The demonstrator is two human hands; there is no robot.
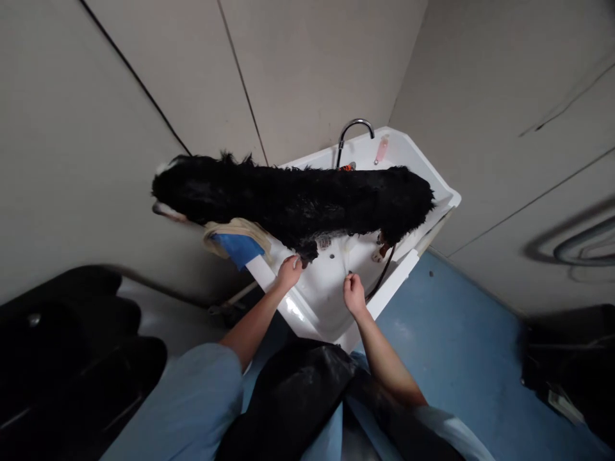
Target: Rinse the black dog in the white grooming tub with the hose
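A wet, black-coated dog [288, 195] stands lengthwise in a white wash tub [321, 301], its head to the left over the tub's end. My left hand [289, 272] is closed round the lower part of the dog's lifted front leg [307, 250]. In my right hand [354, 294], closed as well, is the end of a dark hose [383, 275]. A thin stream of water [346, 253] appears to run from it towards the dog's belly. Near the tub's right side shows a brown and white hind paw [378, 256].
A curved chrome tap [356, 121] rises behind the dog. A pink bottle-like item [382, 148] is at the tub's back corner. Beige cloth [237, 229] and blue cloth [240, 248] hang over the left end. A grey hose [583, 243] hangs on the right wall.
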